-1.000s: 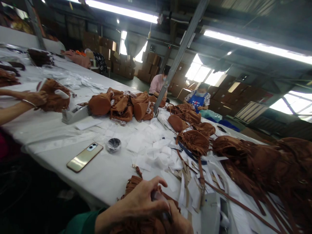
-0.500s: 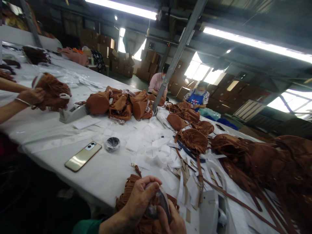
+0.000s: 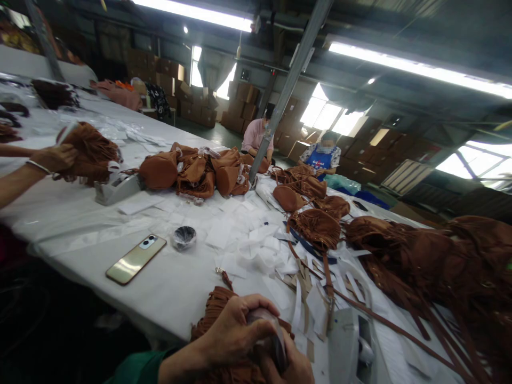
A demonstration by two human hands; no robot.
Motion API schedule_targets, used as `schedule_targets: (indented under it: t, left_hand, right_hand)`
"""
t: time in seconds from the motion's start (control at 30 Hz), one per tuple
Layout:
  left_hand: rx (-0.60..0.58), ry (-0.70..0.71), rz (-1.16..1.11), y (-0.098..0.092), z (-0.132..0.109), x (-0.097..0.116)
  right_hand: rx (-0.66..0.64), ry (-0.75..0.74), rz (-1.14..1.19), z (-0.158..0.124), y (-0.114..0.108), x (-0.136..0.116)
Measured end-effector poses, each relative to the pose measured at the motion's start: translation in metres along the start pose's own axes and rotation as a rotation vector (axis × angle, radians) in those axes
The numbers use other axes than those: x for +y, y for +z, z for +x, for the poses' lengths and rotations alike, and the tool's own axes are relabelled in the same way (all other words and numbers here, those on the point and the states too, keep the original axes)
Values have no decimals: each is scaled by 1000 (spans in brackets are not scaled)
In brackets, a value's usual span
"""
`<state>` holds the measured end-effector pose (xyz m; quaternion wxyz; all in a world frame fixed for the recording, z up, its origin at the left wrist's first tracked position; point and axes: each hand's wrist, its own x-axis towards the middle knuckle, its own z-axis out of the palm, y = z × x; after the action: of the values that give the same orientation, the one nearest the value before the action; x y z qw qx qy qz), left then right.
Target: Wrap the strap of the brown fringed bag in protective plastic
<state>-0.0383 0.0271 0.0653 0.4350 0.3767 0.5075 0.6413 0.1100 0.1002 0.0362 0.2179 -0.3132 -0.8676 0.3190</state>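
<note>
Near the bottom middle, my left hand (image 3: 230, 333) curls its fingers and thumb around a rounded bundle in clear plastic wrap (image 3: 264, 325). Opposite it, my right hand (image 3: 294, 365) grips the lower right side of the same bundle. What is inside the wrap cannot be made out. Beneath both hands lies a brown fringed bag (image 3: 214, 309), partly covered by them. A short brown strap with a metal clasp (image 3: 224, 277) sticks up from the bag onto the table.
White scraps (image 3: 256, 240) litter the table (image 3: 176, 288). A phone (image 3: 136, 260), a wrapped black roll (image 3: 184, 237) and a tape dispenser (image 3: 350, 341) lie nearby. Brown bags (image 3: 424, 256) are piled right. A co-worker's hand (image 3: 60, 158) holds a fringed bag at left; two people sit beyond.
My hands have shifted slightly right and down with the wrapped bundle, which is now turned and more covered by my fingers. The view has moved a little.
</note>
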Motion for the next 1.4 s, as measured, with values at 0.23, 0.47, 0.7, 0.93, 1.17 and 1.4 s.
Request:
schedule_targets:
  t: [0.23, 0.47, 0.7, 0.93, 1.17, 1.4]
  left_hand:
    - [-186, -15, 368, -15, 1, 19]
    - [-4, -28, 49, 0, 9, 12]
    - [-35, -36, 61, -4, 14, -1]
    - [-264, 20, 397, -9, 8, 14]
    - [-204, -78, 137, -14, 16, -4]
    - [-337, 6, 320, -13, 20, 8]
  right_hand:
    - [-47, -154, -203, 6, -2, 15]
    - [43, -176, -156, 13, 0, 12]
    - [-76, -139, -204, 13, -9, 20]
    - [-153, -312, -178, 12, -8, 24]
    - [-149, -200, -182, 15, -12, 31]
    - [-131, -223, -82, 23, -19, 32]
